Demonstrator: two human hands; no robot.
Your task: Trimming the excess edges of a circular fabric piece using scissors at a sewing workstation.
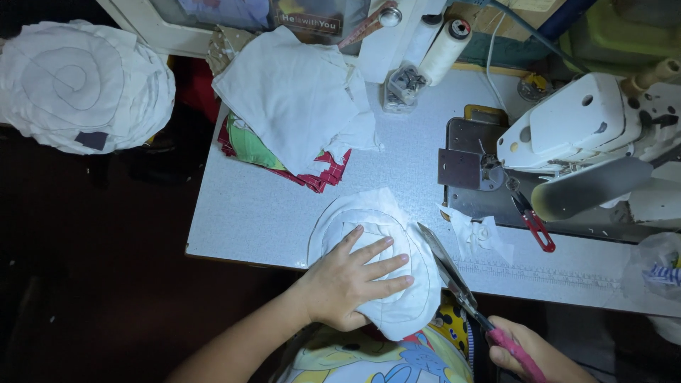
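On the speckled white tabletop (269, 213), a round white stitched fabric piece (397, 284) overhangs the near edge, seemingly mid-trim. The left hand (347, 280) presses it flat, fingers spread; the right hand (528, 351) is clenched around pink-handled scissors (461, 287) at its right rim.

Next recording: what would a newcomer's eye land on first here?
The left hand pressed flat on a round white stitched fabric piece at the table's near edge, with the right hand holding pink-handled scissors at its right rim. Then the white sewing machine at right, and the stack of round white pieces at far left.
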